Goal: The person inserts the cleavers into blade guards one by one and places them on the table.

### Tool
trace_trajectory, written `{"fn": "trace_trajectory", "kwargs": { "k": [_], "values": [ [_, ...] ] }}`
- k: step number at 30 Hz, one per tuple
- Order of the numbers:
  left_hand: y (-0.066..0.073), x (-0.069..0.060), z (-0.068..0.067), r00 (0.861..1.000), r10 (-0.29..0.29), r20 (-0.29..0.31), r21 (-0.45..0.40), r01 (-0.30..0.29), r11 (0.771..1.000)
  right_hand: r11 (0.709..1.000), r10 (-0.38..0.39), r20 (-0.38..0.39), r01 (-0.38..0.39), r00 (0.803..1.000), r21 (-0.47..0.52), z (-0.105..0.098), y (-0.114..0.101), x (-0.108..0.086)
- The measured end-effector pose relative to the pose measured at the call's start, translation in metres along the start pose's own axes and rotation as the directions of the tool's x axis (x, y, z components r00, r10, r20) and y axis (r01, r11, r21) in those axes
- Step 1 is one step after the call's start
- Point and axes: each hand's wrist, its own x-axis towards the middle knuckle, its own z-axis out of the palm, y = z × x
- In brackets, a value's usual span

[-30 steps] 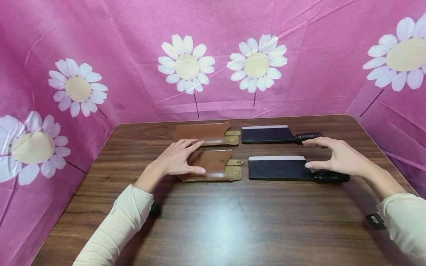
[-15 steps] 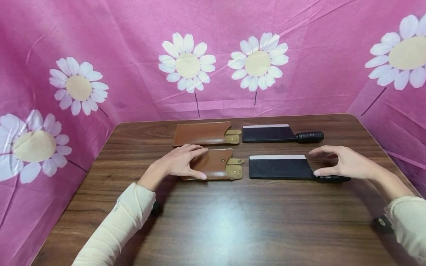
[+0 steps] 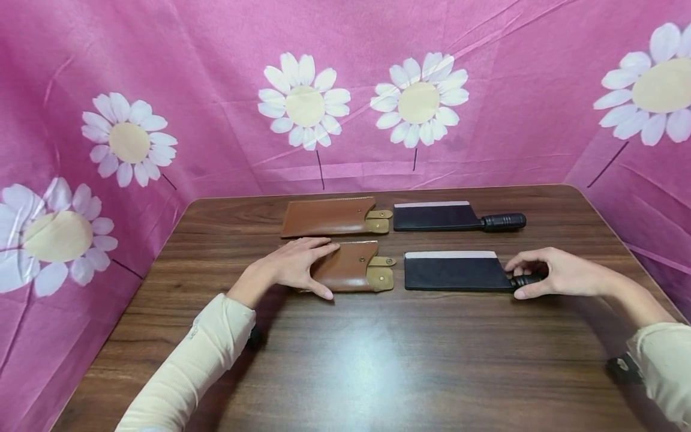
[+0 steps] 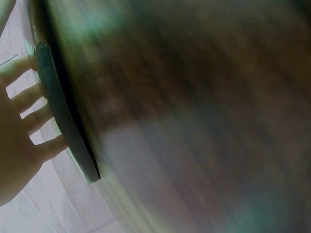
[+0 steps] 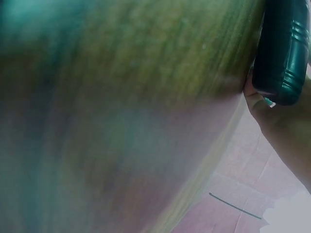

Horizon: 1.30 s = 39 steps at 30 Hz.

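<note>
In the head view my left hand (image 3: 291, 264) lies over the left part of the nearer brown leather sheath (image 3: 345, 273), thumb at its front edge. The left wrist view shows the spread fingers of that hand (image 4: 22, 126) against the edge of the sheath (image 4: 65, 114). My right hand (image 3: 572, 273) holds the black handle (image 3: 523, 280) of the nearer cleaver between thumb and curled fingers. Its dark blade (image 3: 459, 273), with a whitish upper strip, lies flat, pointing left to the sheath. In the right wrist view the handle (image 5: 283, 53) sits beside the hand (image 5: 291, 124).
Behind lie a second brown sheath (image 3: 326, 217) and a second cleaver (image 3: 437, 217), its handle to the right. All rest on a dark wooden table (image 3: 356, 360). Pink cloth (image 3: 356, 30) with white daisies stands around the back and sides.
My right hand has come down from above the nearer cleaver and moved slightly right, its fingers closing round the handle. My left hand has shifted slightly toward the front over the nearer sheath.
</note>
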Motion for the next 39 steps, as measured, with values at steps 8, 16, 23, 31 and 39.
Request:
{"fn": "trace_trajectory", "kwargs": {
  "k": [8, 16, 23, 31, 39],
  "values": [
    [0.0004, 0.0007, 0.0006, 1.000, -0.006, 0.008, 0.019, 0.006, 1.000, 1.000, 0.004, 0.072, -0.006, 0.997, 0.030, -0.0022, 0.0008, -0.0010],
    [-0.0009, 0.0001, 0.0011, 1.000, -0.002, -0.029, 0.001, 0.003, 1.000, 0.999, 0.017, 0.039, -0.019, 0.999, 0.042, -0.0014, 0.0041, 0.0004],
    [-0.0023, -0.0008, -0.0003, 0.993, 0.005, -0.119, -0.006, -0.006, 1.000, 0.997, -0.021, 0.015, 0.020, 1.000, 0.071, -0.0029, 0.0034, 0.0017],
    [-0.0061, -0.0009, -0.0018, 0.967, 0.054, -0.251, 0.020, -0.051, 0.999, 0.993, -0.081, -0.088, 0.087, 0.993, 0.075, -0.0053, 0.0005, 0.0008],
    [-0.0076, -0.0006, -0.0036, 0.950, 0.067, -0.304, 0.041, -0.057, 0.998, 0.991, -0.104, -0.213, 0.118, 0.971, 0.056, -0.0018, -0.0042, 0.0029]
  ]
}}
